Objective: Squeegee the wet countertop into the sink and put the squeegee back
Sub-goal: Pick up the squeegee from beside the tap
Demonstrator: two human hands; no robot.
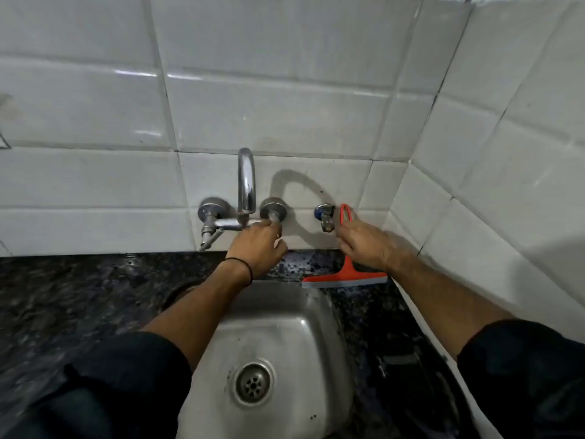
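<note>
An orange squeegee (346,277) stands upright against the tiled wall behind the sink, blade down on the dark speckled countertop (79,296), its looped handle top by a small wall tap (326,217). My right hand (364,242) is wrapped around the squeegee's handle. My left hand (259,248) grips the right knob of the chrome wall faucet (246,188). The steel sink (269,343) lies below both hands, its drain (253,382) near the front.
White tiled walls meet in a corner at the right, close to the squeegee. The faucet's left knob (212,212) and a lever stick out over the counter. Dark sleeves cover both forearms low in view.
</note>
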